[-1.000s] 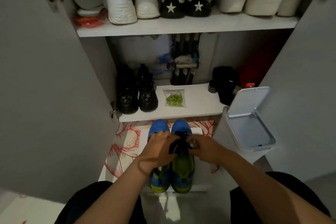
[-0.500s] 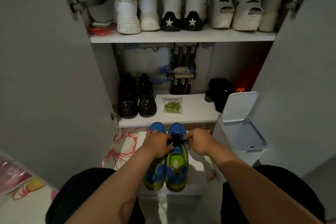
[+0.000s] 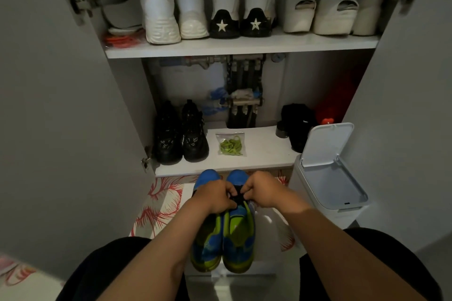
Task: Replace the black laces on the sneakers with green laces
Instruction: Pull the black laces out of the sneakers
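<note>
Two blue and green sneakers (image 3: 238, 239) stand side by side on the floor in front of me, toes toward the cabinet. My left hand (image 3: 215, 197) and my right hand (image 3: 263, 193) both have their fingers curled at the black lace (image 3: 237, 197) on the right sneaker's upper part. What exactly each finger pinches is hidden. The green laces (image 3: 231, 145) lie in a small clear bag on the lower cabinet shelf (image 3: 264, 156), beyond the sneakers.
A white bin (image 3: 327, 178) with its lid up stands at the right. Black shoes (image 3: 181, 137) sit left of the bag, a dark object (image 3: 297, 122) at its right. Several white shoes (image 3: 222, 5) fill the upper shelf. Open cabinet doors flank both sides. A flowered mat (image 3: 163, 203) covers the floor.
The camera has tilted up a little and shows more of the upper shelf. Both hands have stayed at the black lace, drawing slightly closer together.
</note>
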### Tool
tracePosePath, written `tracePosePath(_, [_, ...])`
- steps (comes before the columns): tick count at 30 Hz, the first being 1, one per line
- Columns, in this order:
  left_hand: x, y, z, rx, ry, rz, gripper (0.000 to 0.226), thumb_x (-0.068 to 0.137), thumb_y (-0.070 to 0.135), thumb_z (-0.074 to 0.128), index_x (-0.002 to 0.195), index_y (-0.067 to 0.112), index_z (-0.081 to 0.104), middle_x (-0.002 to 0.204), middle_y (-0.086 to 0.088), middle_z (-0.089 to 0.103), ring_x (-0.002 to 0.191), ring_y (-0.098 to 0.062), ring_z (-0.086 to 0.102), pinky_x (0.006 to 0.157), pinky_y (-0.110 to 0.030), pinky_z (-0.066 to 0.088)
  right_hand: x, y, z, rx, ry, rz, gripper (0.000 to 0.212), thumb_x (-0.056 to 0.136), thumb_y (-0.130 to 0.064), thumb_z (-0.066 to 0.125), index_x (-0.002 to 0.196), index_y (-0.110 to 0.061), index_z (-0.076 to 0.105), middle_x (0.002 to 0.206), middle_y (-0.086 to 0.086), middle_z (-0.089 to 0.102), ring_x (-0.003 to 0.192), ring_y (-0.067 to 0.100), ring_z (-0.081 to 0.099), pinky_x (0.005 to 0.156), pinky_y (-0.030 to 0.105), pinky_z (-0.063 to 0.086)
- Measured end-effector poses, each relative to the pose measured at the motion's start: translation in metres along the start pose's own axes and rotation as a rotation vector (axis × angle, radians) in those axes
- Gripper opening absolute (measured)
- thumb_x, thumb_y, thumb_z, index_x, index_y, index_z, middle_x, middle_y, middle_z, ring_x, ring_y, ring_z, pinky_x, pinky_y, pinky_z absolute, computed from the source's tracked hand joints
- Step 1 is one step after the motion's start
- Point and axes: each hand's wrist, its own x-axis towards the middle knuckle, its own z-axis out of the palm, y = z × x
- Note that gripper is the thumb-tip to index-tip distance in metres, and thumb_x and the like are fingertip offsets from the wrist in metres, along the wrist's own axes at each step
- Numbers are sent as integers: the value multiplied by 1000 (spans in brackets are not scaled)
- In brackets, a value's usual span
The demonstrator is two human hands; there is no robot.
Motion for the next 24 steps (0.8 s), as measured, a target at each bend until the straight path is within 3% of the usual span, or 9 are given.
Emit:
tracePosePath(2, [3, 0, -1, -27, 7, 4, 25, 84, 36, 73, 107, 30, 65, 103, 7, 62, 97, -14, 61, 84, -29, 50, 1, 2, -6, 53, 22, 42, 13, 91, -9, 67, 98, -9, 77, 68, -7, 65, 53, -4, 60, 57, 17, 48])
tracePosePath(4, [5, -1, 0, -17, 15, 7, 20, 84, 37, 73, 101, 31, 64, 103, 7, 62, 99, -16, 61, 88, -32, 52, 2, 3, -12, -23, 73, 68, 11, 91, -17, 66, 89, -16, 77, 75, -4, 68, 70, 11, 65, 67, 24, 48])
tracePosePath(7, [6, 1, 1, 3, 16, 10, 17, 85, 35, 72, 97, 32, 62, 109, 5, 63, 101, -17, 60, 89, -34, 51, 4, 6, -15, -51, 171, 84, 13, 90, -19, 64, 82, -21, 74, 84, -3, 74, 79, 16, 67, 71, 28, 52])
tracePosePath(9, [6, 2, 2, -1, 18, 17, 16, 86, 31, 71, 98, 31, 61, 108, 5, 64, 101, -17, 60, 89, -32, 51, 5, 4, -14, 159, 313, 64, 14, 92, -16, 62, 84, -15, 73, 81, -1, 73, 73, 14, 67, 71, 32, 56])
tracePosePath(11, [6, 4, 3, -1, 28, 24, 14, 86, 29, 70, 97, 31, 62, 106, 6, 63, 100, -17, 60, 89, -32, 51, 4, -3, -16, 543, 457, 52, 15, 97, -14, 59, 92, -13, 72, 77, 1, 69, 60, 13, 62, 61, 30, 53])
tracePosePath(14, [7, 8, 3, -137, 113, 28, 14, 87, 23, 67, 87, 35, 59, 95, 6, 66, 92, -15, 62, 89, -36, 53, 2, -17, -23, 991, 545, 61, 19, 101, -8, 51, 96, -14, 69, 77, 7, 64, 56, 14, 58, 53, 29, 51])
tracePosePath(18, [6, 10, 2, -381, 126, 16, 33, 81, 19, 72, 92, 30, 42, 90, -6, 68, 83, -18, 64, 83, -42, 54, -4, -25, -28, 1221, 596, 48, 19, 101, -7, 51, 100, -16, 68, 82, 6, 68, 67, 15, 63, 61, 26, 54])
tracePosePath(21, [3, 6, 4, -181, -3, 14, 33, 80, 27, 78, 107, 28, 59, 106, 2, 64, 95, -14, 60, 80, -27, 48, -7, -27, -33, 1374, 564, -13, 17, 101, -9, 53, 105, -18, 67, 86, 4, 72, 75, 14, 68, 72, 26, 56])
tracePosePath(24, [4, 3, 6, -53, 60, 31, 13, 84, 28, 75, 94, 20, 75, 106, 3, 70, 97, -14, 62, 88, -31, 53, -9, -25, -39, 1444, 571, -13, 18, 101, -9, 52, 110, -17, 65, 93, 3, 74, 81, 14, 70, 77, 28, 56])
